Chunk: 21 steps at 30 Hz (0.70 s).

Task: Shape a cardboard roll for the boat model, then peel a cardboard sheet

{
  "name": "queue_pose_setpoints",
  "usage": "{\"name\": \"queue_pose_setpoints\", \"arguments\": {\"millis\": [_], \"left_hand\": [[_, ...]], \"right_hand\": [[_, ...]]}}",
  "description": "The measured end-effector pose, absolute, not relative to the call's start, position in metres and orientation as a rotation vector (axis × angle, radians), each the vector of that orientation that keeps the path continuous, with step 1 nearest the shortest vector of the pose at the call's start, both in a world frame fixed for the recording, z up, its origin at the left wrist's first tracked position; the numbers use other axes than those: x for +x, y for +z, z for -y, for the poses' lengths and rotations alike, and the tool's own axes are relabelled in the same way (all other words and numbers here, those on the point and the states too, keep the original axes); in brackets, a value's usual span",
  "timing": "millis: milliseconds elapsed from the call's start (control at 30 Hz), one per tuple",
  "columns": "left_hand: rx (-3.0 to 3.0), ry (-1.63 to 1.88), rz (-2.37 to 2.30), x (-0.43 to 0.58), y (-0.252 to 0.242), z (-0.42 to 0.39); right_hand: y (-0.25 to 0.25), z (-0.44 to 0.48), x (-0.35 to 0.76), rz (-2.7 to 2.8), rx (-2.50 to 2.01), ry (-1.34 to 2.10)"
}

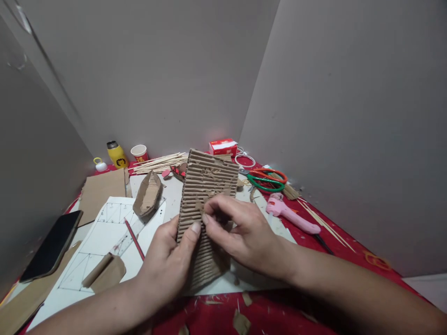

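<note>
A piece of corrugated cardboard [195, 186] is held up in front of me, its ridges bared and bits of torn paper clinging to its upper half. My left hand [174, 249] grips its left edge, the thumb lying across the ridged face. At the middle of the face, my right hand [244, 228] pinches a small scrap of the paper layer between thumb and forefinger. Behind and to the left sits a small cardboard boat [147, 195]. Torn paper scraps [241, 321] lie on the red cloth below.
At left are a phone [52, 244], a drawn paper plan [108, 232], a red pencil [134, 239] and a cardboard sheet [104, 193]. Wooden sticks [159, 163], a yellow bottle [118, 156] and a paper cup [139, 152] stand behind. Scissors [267, 180] and a pink glue gun [293, 216] lie right.
</note>
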<state>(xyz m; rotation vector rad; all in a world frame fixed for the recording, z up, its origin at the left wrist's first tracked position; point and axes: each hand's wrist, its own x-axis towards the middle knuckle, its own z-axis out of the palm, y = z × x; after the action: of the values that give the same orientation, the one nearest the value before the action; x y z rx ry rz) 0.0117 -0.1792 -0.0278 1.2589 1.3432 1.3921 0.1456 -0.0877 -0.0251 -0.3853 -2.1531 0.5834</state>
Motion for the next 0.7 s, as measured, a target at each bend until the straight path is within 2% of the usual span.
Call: {"name": "queue_pose_setpoints", "arguments": {"millis": [500, 700], "left_hand": [[0.914, 1.494, -1.215, -0.012, -0.013, 0.176], [0.724, 1.621, -1.272, -0.023, -0.008, 0.169]], "right_hand": [[-0.016, 0.075, 0.159, 1.661, -0.466, 1.104], [0.001, 0.070, 0.173, 1.416, -0.369, 1.096]]}}
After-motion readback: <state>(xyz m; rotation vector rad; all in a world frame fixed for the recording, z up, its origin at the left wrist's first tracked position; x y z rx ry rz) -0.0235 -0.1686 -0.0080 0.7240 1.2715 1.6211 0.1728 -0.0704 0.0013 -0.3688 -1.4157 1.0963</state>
